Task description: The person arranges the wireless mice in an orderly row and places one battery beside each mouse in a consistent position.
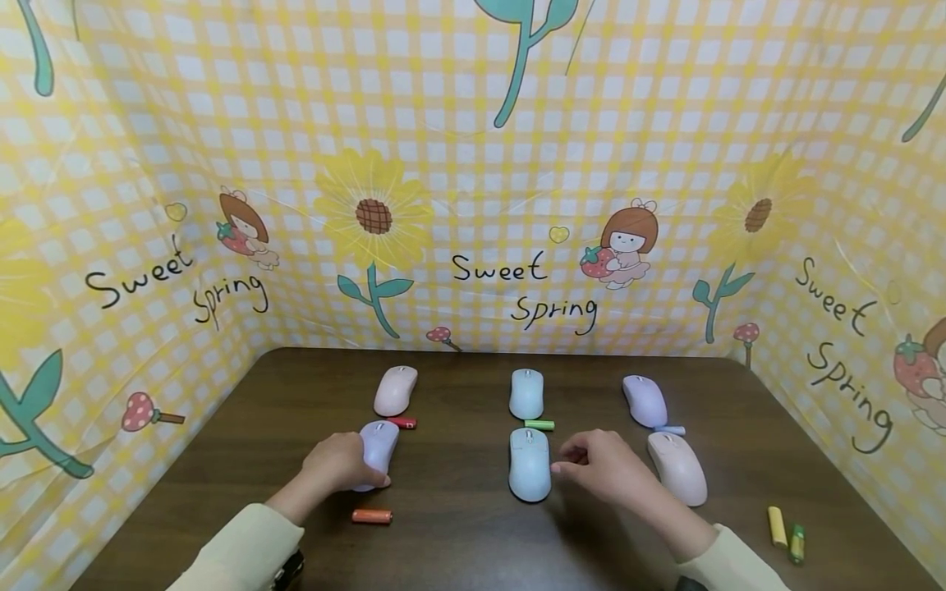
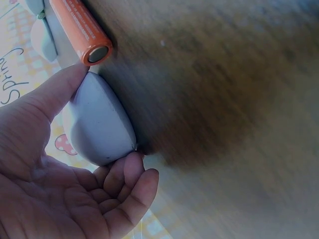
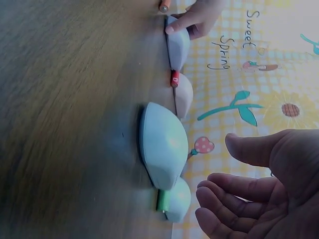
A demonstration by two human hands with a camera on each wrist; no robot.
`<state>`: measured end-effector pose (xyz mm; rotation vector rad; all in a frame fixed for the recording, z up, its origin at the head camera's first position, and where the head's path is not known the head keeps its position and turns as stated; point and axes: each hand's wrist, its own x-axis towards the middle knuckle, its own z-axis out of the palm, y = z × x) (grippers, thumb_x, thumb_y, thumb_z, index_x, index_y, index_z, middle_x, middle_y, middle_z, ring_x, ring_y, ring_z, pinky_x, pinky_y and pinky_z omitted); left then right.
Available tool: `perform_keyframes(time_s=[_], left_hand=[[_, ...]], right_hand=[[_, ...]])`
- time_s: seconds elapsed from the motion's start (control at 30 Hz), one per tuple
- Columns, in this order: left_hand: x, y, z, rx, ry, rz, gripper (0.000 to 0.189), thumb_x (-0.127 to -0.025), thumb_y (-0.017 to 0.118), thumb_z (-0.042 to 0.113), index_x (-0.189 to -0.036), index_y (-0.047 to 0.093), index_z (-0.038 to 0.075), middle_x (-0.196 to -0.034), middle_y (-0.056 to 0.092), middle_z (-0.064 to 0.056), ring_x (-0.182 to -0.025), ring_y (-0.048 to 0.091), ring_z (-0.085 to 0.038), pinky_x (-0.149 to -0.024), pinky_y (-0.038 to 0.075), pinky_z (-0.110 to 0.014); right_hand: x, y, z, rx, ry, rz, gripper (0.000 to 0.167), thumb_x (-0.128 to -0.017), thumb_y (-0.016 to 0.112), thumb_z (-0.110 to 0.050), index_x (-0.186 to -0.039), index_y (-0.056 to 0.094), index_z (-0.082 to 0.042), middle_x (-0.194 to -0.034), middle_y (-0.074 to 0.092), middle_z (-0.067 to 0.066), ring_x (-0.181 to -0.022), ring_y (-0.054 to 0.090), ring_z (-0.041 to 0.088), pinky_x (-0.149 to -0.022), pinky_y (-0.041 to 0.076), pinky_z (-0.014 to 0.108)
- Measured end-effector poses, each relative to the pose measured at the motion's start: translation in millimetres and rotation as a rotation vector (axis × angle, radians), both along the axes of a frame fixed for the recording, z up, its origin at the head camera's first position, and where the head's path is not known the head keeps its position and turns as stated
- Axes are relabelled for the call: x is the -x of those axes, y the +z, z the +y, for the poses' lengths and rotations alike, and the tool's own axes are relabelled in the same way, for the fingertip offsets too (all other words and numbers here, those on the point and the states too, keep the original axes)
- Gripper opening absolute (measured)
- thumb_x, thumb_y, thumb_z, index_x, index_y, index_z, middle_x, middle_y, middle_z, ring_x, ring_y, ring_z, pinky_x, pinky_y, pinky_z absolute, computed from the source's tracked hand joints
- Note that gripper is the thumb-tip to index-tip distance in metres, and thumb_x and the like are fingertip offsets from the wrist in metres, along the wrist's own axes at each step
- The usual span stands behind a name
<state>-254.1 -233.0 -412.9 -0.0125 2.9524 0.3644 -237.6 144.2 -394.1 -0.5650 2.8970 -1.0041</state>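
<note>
At the left of the table, my left hand (image 1: 334, 461) grips a lavender computer mouse (image 1: 380, 447) by its sides, thumb on one side and fingers on the other. An orange battery (image 1: 372, 516) lies on the near side of that mouse. Behind it, a red battery (image 1: 402, 423) lies between the lavender mouse and a pink mouse (image 1: 396, 391). My right hand (image 1: 602, 468) hovers just right of the front light blue mouse (image 1: 530, 465), fingers loosely bent and holding nothing. In the right wrist view its palm and fingertips (image 3: 232, 141) show apart from the mice.
A green battery (image 1: 539, 425) lies between the front and rear blue mice (image 1: 527, 394). On the right, a blue battery (image 1: 671, 430) lies between a purple mouse (image 1: 645, 400) and a pale pink mouse (image 1: 678, 469). Yellow (image 1: 777, 526) and green-yellow batteries (image 1: 796, 543) lie at front right. Patterned cloth (image 1: 473, 164) encloses the table.
</note>
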Motion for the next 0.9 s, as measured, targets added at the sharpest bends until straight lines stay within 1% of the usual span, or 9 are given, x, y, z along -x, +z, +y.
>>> perform_keyframes(time_s=[0.2, 0.33, 0.43, 0.53, 0.63, 0.73, 0.9], left_hand=[[-0.1, 0.0, -0.7, -0.002, 0.001, 0.002, 0.06, -0.066, 0.086, 0.046, -0.09, 0.061, -0.002, -0.074, 0.054, -0.009, -0.065, 0.052, -0.023, -0.055, 0.044, -0.038], [1.0, -1.0, -1.2, 0.004, -0.006, 0.005, 0.06, -0.066, 0.086, 0.047, -0.089, 0.06, -0.002, -0.074, 0.054, -0.008, -0.065, 0.052, -0.023, -0.055, 0.044, -0.038], [1.0, -1.6, -1.3, 0.006, -0.008, 0.007, 0.06, -0.066, 0.086, 0.047, -0.089, 0.06, -0.002, -0.074, 0.054, -0.009, -0.065, 0.052, -0.023, -0.055, 0.044, -0.038], [0.9, -2.1, -1.4, 0.007, -0.007, 0.006, 0.06, -0.065, 0.086, 0.047, -0.089, 0.06, -0.002, -0.074, 0.054, -0.009, -0.065, 0.052, -0.022, -0.055, 0.044, -0.038], [1.1, -2.4, -1.5, 0.01, -0.005, 0.005, 0.06, -0.065, 0.086, 0.048, -0.089, 0.06, -0.002, -0.074, 0.054, -0.008, -0.065, 0.052, -0.022, -0.055, 0.044, -0.038], [1.4, -2.6, -1.5, 0.011, -0.003, 0.005, 0.06, -0.065, 0.086, 0.048, -0.089, 0.06, -0.001, -0.074, 0.054, -0.008, -0.065, 0.052, -0.022, -0.055, 0.044, -0.038], [1.7, -2.7, -1.7, 0.012, -0.005, 0.001, 0.06, -0.065, 0.086, 0.048, -0.089, 0.06, -0.002, -0.074, 0.054, -0.008, -0.065, 0.052, -0.022, -0.055, 0.043, -0.037]], right_hand=[[-2.0, 0.9, 13.4, -0.006, -0.048, -0.027, 0.021, -0.084, 0.077, -0.022, -0.095, 0.072, -0.005, -0.081, 0.066, -0.005, -0.075, 0.06, 0.01, -0.065, 0.05, 0.032], [-2.6, 1.8, 22.3, -0.004, -0.081, -0.031, 0.024, -0.083, 0.078, -0.024, -0.097, 0.072, -0.005, -0.083, 0.066, -0.005, -0.077, 0.061, 0.01, -0.067, 0.05, 0.032], [-4.4, 2.6, 27.6, 0.003, -0.09, -0.034, 0.027, -0.082, 0.079, -0.024, -0.098, 0.072, -0.003, -0.084, 0.067, -0.004, -0.077, 0.061, 0.012, -0.068, 0.051, 0.033], [-6.2, 2.9, 32.1, 0.011, -0.081, -0.041, 0.028, -0.083, 0.078, -0.024, -0.099, 0.071, -0.001, -0.085, 0.067, -0.002, -0.078, 0.062, 0.013, -0.068, 0.051, 0.034], [-7.8, 3.9, 36.7, 0.016, -0.091, -0.052, 0.028, -0.084, 0.078, -0.024, -0.098, 0.071, -0.002, -0.085, 0.067, -0.002, -0.078, 0.062, 0.013, -0.068, 0.051, 0.034], [-9.9, 5.2, 42.4, 0.005, -0.116, -0.042, 0.027, -0.084, 0.077, -0.025, -0.098, 0.072, -0.003, -0.084, 0.067, -0.003, -0.078, 0.062, 0.012, -0.068, 0.051, 0.033], [-13.7, 7.2, 53.0, -0.05, -0.147, 0.02, 0.029, -0.082, 0.078, -0.031, -0.096, 0.073, -0.006, -0.083, 0.069, -0.005, -0.078, 0.064, 0.013, -0.068, 0.051, 0.034]])
